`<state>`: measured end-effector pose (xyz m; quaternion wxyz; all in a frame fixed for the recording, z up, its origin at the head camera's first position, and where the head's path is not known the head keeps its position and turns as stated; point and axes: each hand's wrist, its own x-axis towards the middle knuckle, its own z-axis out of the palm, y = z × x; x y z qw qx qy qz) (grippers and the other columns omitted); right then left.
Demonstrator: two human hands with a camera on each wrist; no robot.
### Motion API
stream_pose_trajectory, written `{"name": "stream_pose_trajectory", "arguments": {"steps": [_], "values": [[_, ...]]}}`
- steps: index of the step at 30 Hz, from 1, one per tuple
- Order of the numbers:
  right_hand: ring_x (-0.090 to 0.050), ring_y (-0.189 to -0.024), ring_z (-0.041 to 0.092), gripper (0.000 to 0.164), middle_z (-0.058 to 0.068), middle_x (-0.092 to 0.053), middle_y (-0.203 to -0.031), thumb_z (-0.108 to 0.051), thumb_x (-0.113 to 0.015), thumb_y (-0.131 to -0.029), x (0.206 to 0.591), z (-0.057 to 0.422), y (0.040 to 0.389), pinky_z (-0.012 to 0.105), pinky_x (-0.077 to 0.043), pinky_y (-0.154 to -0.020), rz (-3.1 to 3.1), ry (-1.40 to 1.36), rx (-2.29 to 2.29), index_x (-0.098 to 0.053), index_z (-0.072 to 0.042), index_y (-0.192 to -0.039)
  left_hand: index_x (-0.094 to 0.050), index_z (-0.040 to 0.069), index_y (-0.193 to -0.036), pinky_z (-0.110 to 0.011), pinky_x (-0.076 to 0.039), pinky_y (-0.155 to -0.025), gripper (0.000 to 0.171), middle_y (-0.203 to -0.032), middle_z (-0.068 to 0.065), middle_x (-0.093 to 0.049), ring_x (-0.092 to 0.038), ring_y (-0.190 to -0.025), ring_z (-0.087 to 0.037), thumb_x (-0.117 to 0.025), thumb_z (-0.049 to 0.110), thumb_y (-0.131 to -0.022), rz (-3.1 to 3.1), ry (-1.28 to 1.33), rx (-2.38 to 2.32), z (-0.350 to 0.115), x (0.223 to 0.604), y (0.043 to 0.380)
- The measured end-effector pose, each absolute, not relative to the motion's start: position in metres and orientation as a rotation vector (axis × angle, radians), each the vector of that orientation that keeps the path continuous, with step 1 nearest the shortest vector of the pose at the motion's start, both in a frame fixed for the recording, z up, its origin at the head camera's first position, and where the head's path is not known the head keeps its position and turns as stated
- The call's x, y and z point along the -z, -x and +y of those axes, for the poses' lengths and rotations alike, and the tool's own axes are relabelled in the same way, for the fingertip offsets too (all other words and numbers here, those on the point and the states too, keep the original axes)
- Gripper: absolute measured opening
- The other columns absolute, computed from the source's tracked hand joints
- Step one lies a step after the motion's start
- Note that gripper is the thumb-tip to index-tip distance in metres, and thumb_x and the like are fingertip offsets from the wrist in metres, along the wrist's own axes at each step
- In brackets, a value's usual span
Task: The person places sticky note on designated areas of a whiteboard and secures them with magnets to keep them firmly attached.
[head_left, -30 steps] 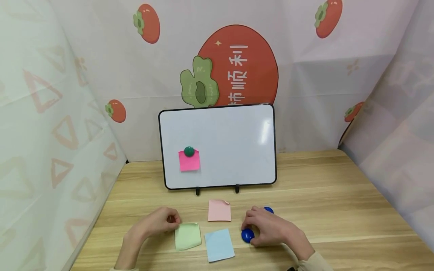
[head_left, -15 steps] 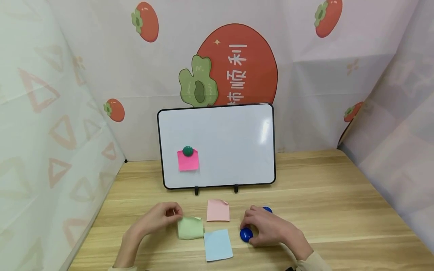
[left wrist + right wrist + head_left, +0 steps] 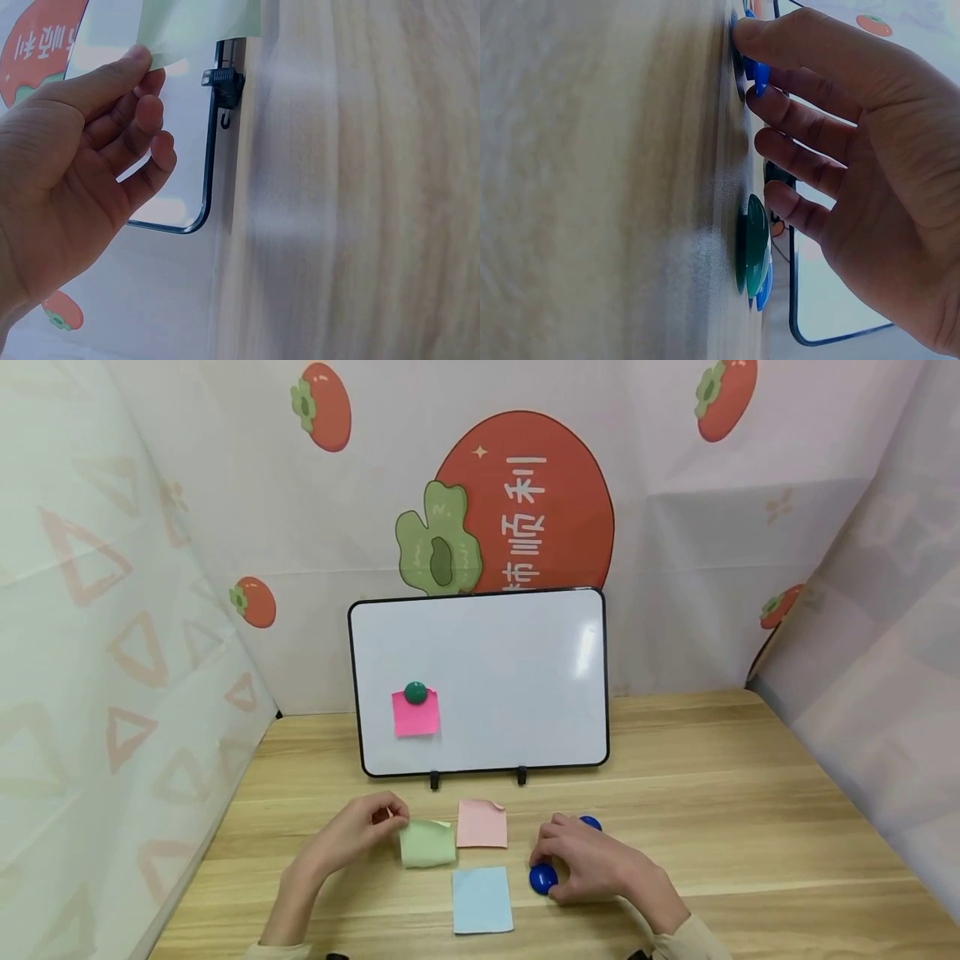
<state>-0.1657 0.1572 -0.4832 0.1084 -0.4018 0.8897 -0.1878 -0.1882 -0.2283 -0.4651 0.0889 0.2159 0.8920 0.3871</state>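
Observation:
My left hand (image 3: 351,833) pinches the top left corner of a pale green sticky note (image 3: 428,845). In the left wrist view, thumb and forefinger hold the note (image 3: 196,28) by its edge. My right hand (image 3: 588,860) holds a round blue magnet (image 3: 543,878) at the tabletop between thumb and fingers. A second blue magnet (image 3: 591,822) lies just behind that hand. The right wrist view also shows a green magnet (image 3: 757,238) near the little finger, hidden by the hand in the head view. A pink note (image 3: 482,824) and a light blue note (image 3: 482,900) lie between the hands.
A whiteboard (image 3: 517,685) with a black frame stands on small black feet (image 3: 522,776) at the back of the wooden table (image 3: 712,793). On its left part, a green magnet (image 3: 416,692) holds a bright pink note (image 3: 417,719). Printed cloth (image 3: 690,535) surrounds the table.
My left hand has carried the green note up and slightly right, away from me, to beside the pink note. The right hand stays at the blue magnet, nearly still.

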Motion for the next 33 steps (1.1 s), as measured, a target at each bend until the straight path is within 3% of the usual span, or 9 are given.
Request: {"name": "stream_pose_trajectory", "arguments": {"steps": [15,24,33], "values": [[-0.044,-0.096,0.002,0.030,-0.019,-0.058,-0.101,-0.032,-0.079,-0.079,0.482,0.158,0.161,0.024,-0.044,-0.083,2.600,1.151,0.578,-0.070,-0.030,-0.107,-0.069,0.019,-0.097,-0.021,-0.046,-0.062,0.004,-0.090,-0.001,-0.067,-0.051,-0.072,-0.008,-0.064,0.018,-0.097,2.785,-0.597,-1.148,-0.211,0.451,0.197],[-0.045,-0.096,0.002,0.030,-0.019,-0.058,-0.101,-0.032,-0.079,-0.079,0.485,0.157,0.164,0.024,-0.045,-0.083,2.604,1.168,0.554,-0.070,-0.031,-0.107,-0.069,0.016,-0.097,-0.021,-0.046,-0.063,0.005,-0.087,0.007,-0.066,-0.051,-0.072,-0.007,-0.065,0.019,-0.096,2.837,-0.650,-1.176,-0.201,0.447,0.209],[-0.045,-0.097,0.002,0.030,-0.019,-0.058,-0.101,-0.033,-0.078,-0.079,0.481,0.156,0.164,0.025,-0.045,-0.083,2.610,1.144,0.540,-0.070,-0.031,-0.107,-0.069,0.012,-0.094,-0.022,-0.047,-0.063,0.007,-0.086,0.004,-0.067,-0.052,-0.072,-0.007,-0.066,0.019,-0.095,2.941,-0.705,-1.139,-0.187,0.438,0.226]]}}
